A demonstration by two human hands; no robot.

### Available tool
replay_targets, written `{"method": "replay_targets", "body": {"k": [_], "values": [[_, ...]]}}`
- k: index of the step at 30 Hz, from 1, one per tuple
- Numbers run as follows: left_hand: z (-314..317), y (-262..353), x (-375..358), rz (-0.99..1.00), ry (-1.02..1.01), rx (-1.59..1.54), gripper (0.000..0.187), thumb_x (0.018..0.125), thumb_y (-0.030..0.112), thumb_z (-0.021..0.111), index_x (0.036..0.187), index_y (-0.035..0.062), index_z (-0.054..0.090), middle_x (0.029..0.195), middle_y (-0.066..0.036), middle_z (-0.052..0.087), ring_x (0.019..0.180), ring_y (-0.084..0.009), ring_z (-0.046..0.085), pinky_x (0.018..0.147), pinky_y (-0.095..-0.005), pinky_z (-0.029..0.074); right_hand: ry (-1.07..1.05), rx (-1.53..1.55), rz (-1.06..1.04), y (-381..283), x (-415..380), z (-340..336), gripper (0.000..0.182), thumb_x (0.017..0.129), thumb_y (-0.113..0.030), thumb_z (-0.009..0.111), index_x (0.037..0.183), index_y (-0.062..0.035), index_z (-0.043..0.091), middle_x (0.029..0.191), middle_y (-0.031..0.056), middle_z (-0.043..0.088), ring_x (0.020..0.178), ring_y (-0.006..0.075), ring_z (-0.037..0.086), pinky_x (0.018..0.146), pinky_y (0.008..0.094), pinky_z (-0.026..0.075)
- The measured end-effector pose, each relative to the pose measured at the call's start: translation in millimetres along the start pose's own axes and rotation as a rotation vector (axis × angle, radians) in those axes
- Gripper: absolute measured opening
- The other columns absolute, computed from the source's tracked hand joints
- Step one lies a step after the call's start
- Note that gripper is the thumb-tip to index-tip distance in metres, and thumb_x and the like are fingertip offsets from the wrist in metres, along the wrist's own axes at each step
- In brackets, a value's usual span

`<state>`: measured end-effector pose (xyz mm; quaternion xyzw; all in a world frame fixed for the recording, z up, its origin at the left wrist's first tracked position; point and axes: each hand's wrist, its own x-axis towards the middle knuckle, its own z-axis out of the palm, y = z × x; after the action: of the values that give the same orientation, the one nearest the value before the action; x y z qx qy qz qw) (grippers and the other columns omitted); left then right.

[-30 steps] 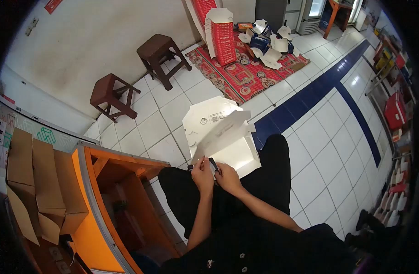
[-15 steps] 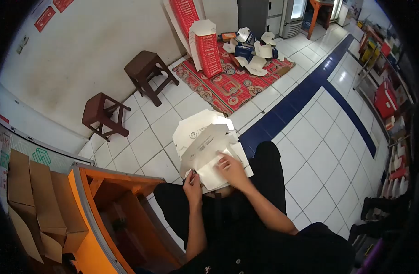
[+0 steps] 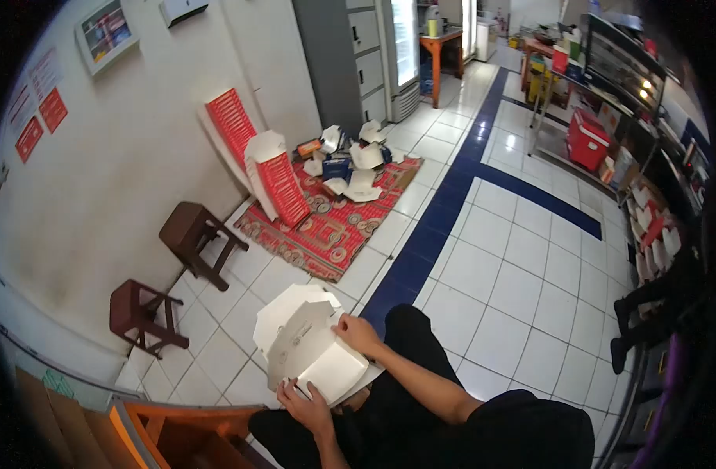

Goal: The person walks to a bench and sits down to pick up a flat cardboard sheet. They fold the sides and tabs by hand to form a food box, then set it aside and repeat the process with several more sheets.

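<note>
A white cardboard box (image 3: 307,352), partly folded with its lid flap up, rests on my lap. My left hand (image 3: 305,403) grips its near lower edge. My right hand (image 3: 359,333) presses on the box's far right side, fingers curled over the rim. Both arms come from a seated body in black clothes.
Two dark brown stools (image 3: 195,238) (image 3: 143,314) stand by the left wall. A red patterned rug (image 3: 326,215) holds stacked red boxes (image 3: 278,184) and scattered white boxes (image 3: 359,160). An orange counter edge (image 3: 151,426) is at the lower left. A person's legs (image 3: 643,313) show at the right.
The view has tilted up, showing more of the room. My right hand slid from the box's inside to its far right edge, and the box sits lower and more closed.
</note>
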<state>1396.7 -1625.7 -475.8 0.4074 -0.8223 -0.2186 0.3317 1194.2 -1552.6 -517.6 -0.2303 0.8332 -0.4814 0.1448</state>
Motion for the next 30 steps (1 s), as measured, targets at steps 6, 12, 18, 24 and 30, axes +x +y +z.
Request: {"method": "replay_targets", "body": {"k": [6,12,18,24,30], "values": [[3.6,40.4,-4.4,0.006,-0.268,0.342,0.039,0.076,0.022,0.072,0.106,0.0001,0.059,0.131,-0.022,0.044,0.131,-0.0429,0.033,0.106,-0.0578,0.026,0.010,-0.050,-0.029,-11.9,-21.2,-12.0,0.027,0.089,-0.030,0.060,0.091,-0.0034,0.058,0.081,0.0200,0.065,0.078,0.0402,0.064,0.068,0.0484,0.049],[23.7,41.8,11.0,-0.093,-0.485,-0.097,0.036,0.080,0.030,0.071,0.097,-0.0010,0.067,0.108,-0.022,0.064,0.107,-0.0356,0.059,0.092,-0.0427,0.045,0.003,-0.094,-0.035,-18.1,-34.3,-21.6,0.028,0.090,-0.032,0.057,0.094,-0.0049,0.061,0.083,0.0207,0.066,0.080,0.0416,0.064,0.070,0.0497,0.050],[52.2,34.9,3.4,-0.040,-0.634,-0.221,0.036,0.086,0.026,0.057,0.100,-0.0065,0.066,0.084,-0.028,0.065,0.079,-0.0415,0.063,0.072,-0.0456,0.048,0.012,-0.044,0.115,-7.7,-55.4,-14.6,0.026,0.082,-0.031,0.066,0.083,-0.0051,0.066,0.075,0.0149,0.068,0.071,0.0325,0.068,0.065,0.0417,0.053],[77.6,8.7,-10.5,-0.116,-0.572,-0.279,0.035,0.084,0.030,0.060,0.076,-0.0041,0.064,0.074,-0.026,0.064,0.072,-0.0423,0.062,0.069,-0.0473,0.048,0.012,0.005,0.178,2.1,-66.0,6.6,0.028,0.081,-0.030,0.066,0.082,-0.0023,0.063,0.073,0.0165,0.067,0.069,0.0335,0.067,0.066,0.0430,0.052],[107.4,-33.8,-12.0,-0.092,-0.491,-0.264,0.039,0.085,0.034,0.059,0.075,-0.0028,0.066,0.073,-0.027,0.063,0.071,-0.0429,0.061,0.068,-0.0478,0.047,0.000,-0.095,0.114,-10.4,-71.1,20.6,0.022,0.085,-0.025,0.060,0.087,-0.0030,0.060,0.079,0.0187,0.066,0.076,0.0377,0.065,0.068,0.0473,0.050]]}}
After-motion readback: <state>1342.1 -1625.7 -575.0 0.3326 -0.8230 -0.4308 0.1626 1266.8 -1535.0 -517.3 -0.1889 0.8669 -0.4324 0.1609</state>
